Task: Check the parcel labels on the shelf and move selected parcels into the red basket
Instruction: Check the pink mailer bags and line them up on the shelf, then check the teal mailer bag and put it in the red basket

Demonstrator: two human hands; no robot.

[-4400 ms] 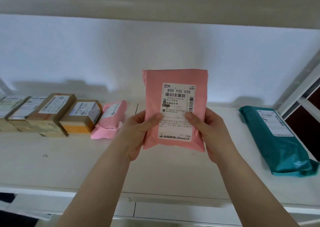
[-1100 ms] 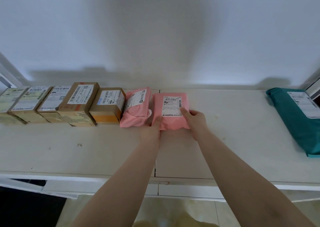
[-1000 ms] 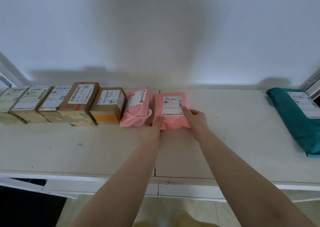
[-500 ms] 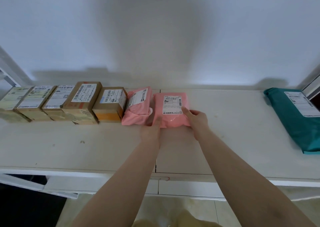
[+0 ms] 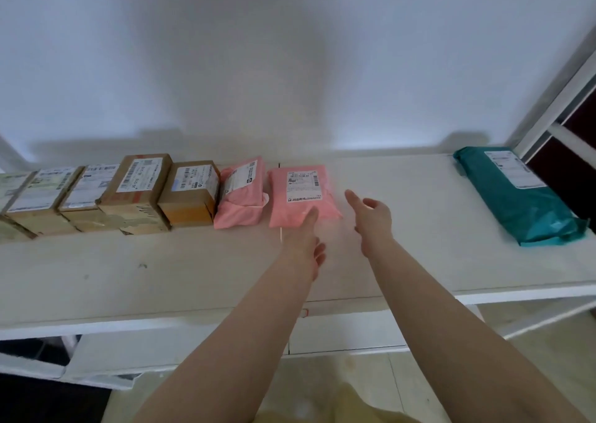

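So the pink parcel (image 5: 301,193) I was holding up to read a few seconds ago is lying flat on the white shelf (image 5: 193,280) now, label up, just right of the other pink mailer (image 5: 241,196) at the end of the row. Half a second back both my hands were clamped on its near corners; now they've let go. My left hand (image 5: 304,238) is open, fingers straight, thumb tip maybe touching the parcel's front edge, hard to tell. My right hand (image 5: 371,217) is off it completely, fingers spread loosely, hovering just to the right and holding nothing. Cardboard boxes (image 5: 135,193) line up leftward from the mailers, touching side by side. The teal mailer (image 5: 516,203) sits well apart at the far right end. No basket in view.
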